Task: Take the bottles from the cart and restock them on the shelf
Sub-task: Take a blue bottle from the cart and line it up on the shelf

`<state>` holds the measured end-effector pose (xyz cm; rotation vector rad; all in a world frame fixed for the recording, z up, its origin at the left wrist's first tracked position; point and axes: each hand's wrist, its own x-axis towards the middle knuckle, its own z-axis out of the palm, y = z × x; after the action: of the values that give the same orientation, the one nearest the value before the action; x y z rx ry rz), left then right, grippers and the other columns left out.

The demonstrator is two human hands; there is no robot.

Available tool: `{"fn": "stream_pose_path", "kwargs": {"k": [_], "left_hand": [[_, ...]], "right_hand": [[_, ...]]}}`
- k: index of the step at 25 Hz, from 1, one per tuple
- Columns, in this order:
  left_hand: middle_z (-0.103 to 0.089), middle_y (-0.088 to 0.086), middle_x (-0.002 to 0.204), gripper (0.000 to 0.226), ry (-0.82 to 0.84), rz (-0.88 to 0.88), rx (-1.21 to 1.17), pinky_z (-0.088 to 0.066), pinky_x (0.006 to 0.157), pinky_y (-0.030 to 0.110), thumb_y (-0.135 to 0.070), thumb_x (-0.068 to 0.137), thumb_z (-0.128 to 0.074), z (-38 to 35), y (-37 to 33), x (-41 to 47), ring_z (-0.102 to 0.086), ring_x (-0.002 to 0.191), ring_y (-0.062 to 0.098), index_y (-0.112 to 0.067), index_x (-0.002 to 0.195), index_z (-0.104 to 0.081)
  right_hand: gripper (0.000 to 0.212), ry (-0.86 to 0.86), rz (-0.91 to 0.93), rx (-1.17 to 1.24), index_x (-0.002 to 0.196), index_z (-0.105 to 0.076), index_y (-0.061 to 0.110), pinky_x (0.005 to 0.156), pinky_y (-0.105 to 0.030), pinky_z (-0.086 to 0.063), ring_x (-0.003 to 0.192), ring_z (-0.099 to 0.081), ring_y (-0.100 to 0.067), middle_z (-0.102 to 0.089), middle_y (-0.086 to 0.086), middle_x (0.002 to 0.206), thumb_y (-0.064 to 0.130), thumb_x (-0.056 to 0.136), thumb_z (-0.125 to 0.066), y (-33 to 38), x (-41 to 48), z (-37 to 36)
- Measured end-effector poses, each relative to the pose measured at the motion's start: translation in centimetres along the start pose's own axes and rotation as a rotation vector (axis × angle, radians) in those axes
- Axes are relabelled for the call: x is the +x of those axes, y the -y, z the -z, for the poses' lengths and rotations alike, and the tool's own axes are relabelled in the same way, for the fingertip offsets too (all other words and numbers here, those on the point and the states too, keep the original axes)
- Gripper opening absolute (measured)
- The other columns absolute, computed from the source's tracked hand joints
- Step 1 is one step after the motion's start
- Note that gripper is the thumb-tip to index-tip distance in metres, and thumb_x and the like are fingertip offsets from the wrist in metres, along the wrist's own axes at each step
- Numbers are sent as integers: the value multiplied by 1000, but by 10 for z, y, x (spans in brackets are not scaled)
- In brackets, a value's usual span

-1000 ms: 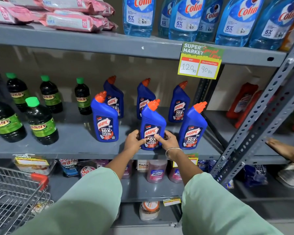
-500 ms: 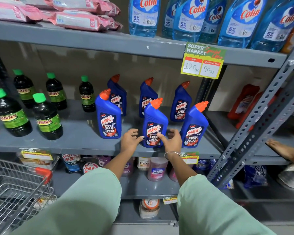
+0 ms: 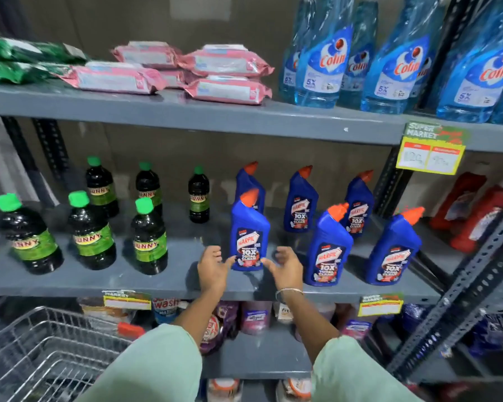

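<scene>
Six blue bottles (image 3: 249, 236), six green-capped bottles (image 3: 149, 237)

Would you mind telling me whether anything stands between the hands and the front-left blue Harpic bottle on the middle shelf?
Nothing visible does. The left hand and right hand flank the front-left Harpic bottle, both open, fingers at or just off its base. The shelf in front of it is bare; the next Harpic bottle stands apart, rightward.

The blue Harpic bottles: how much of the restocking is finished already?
Six blue Harpic bottles stand on the middle shelf. Left hand and right hand are open beside the front-left bottle, gripping nothing. The visible part of the cart shows no bottles, so little seems left.
</scene>
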<state>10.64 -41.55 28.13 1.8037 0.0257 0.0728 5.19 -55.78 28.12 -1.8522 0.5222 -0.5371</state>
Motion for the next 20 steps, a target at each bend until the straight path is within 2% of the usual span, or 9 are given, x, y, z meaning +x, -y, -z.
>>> {"fn": "stream_pose_path", "kwargs": {"k": [2, 4, 5, 6, 8, 9, 12, 15, 20], "left_hand": [[-52, 9, 111, 52, 210, 36, -79, -46, 92, 40, 3, 75, -69, 1, 2, 26, -52, 100, 19, 5, 123, -47], [-57, 6, 100, 36, 349, 16, -68, -50, 79, 26, 11, 76, -64, -2, 5, 41, -61, 83, 4, 2, 110, -54], [-59, 4, 90, 29, 374, -7, -44, -49, 69, 15, 14, 76, -62, -4, 5, 44, -61, 69, -6, -1, 100, -57], [-60, 3, 85, 28, 378, -28, -20, -48, 61, 8, 14, 76, -61, -6, 8, 46, -60, 61, -7, -3, 97, -57], [-62, 9, 91, 28, 361, -54, -5, -49, 58, 6, 13, 76, -62, -8, 14, 47, -60, 61, -3, 3, 101, -58], [-65, 14, 94, 28, 342, -60, -2, -51, 62, 11, 12, 75, -63, -8, 15, 46, -63, 65, 3, 6, 102, -59], [-68, 27, 106, 28, 330, -45, 4, -52, 75, 39, 8, 74, -65, -8, 15, 39, -61, 83, 22, 8, 102, -61], [-69, 25, 106, 26, 320, -16, 23, -53, 80, 43, 3, 76, -65, -7, 13, 27, -65, 86, 29, 3, 102, -62], [-69, 22, 107, 23, 308, -1, 57, -54, 84, 46, 0, 78, -64, -7, 11, 16, -63, 86, 23, 0, 102, -61]], "right_hand": [[49, 47, -72, 139, 120, -51, -3, 78, -13, -45, 99, -50, -17, -54, -7, 107, 9, 77, -72, 6, 21, -17], [40, 116, -96, 250, 117, -53, -8, 65, -4, -49, 98, -53, -20, -58, -13, 108, 4, 81, -66, 3, 34, -29], [34, 122, -97, 282, 112, -56, -8, 61, -6, -50, 96, -55, -22, -61, -15, 105, 3, 81, -65, 1, 37, -33], [28, 110, -100, 304, 107, -59, -4, 60, -9, -51, 93, -56, -23, -62, -15, 101, 4, 81, -65, -1, 39, -35], [14, 99, -122, 342, 93, -62, 8, 63, -20, -50, 87, -58, -23, -64, -15, 97, 10, 80, -68, -4, 37, -35], [11, 105, -134, 346, 88, -61, 13, 63, -23, -49, 86, -58, -23, -64, -15, 96, 13, 80, -69, -5, 35, -32], [10, 128, -145, 327, 81, -60, 18, 63, -24, -47, 84, -59, -21, -65, -12, 94, 18, 79, -70, -6, 26, -22], [12, 124, -146, 287, 79, -60, 22, 66, -28, -47, 86, -61, -21, -67, -11, 96, 24, 77, -72, -9, 19, -15], [17, 116, -144, 262, 84, -61, 19, 73, -34, -49, 90, -63, -25, -68, -11, 98, 26, 75, -73, -10, 11, -10]]}}
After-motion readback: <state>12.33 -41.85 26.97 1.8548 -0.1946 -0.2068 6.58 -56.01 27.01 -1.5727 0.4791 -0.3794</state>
